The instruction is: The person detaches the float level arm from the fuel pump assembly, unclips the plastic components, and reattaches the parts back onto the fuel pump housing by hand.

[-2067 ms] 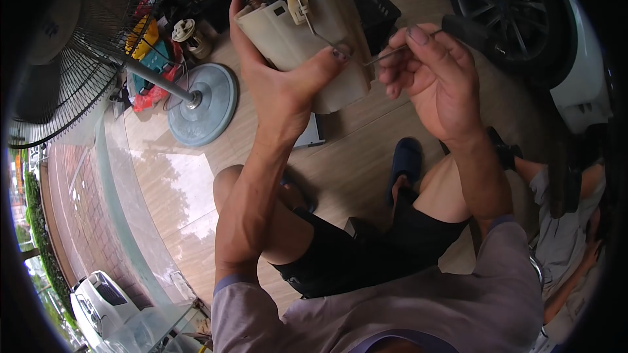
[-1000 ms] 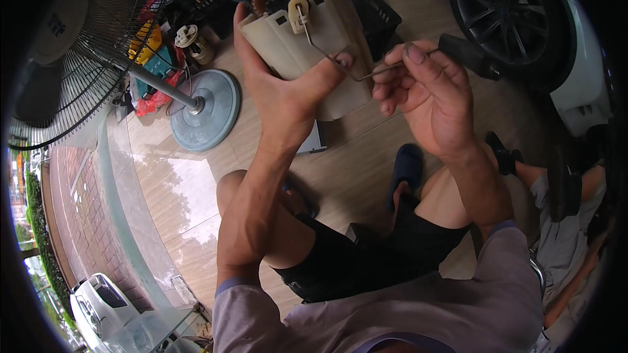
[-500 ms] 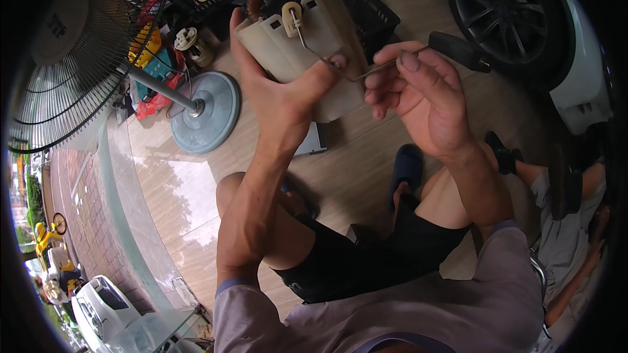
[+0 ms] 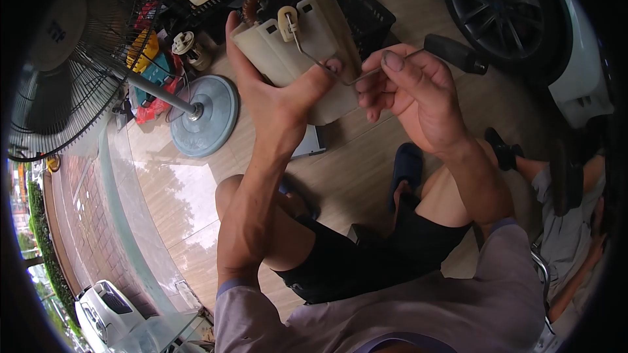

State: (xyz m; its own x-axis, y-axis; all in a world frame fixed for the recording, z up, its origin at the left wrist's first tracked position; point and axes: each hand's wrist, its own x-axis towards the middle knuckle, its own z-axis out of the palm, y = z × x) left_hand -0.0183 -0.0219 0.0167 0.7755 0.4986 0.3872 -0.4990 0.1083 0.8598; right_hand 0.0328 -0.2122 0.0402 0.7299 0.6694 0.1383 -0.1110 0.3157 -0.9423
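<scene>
White housing (image 4: 324, 39) is in the left hand (image 4: 281, 95), bulk ahead of the palm. Over the last couple of seconds the right hand (image 4: 422, 101) has edged nearer the left thumb, so from where I stand the gap bridged by the bent wire rod (image 4: 348, 84) looks smaller. Left: clamped round the housing, thumb by the rod, contact unclear. Right: thumb and fingers together on the rod, black block (image 4: 456, 54) just past them. Fan base (image 4: 206, 117) left of left hand; wheel (image 4: 500, 13) beyond right.
</scene>
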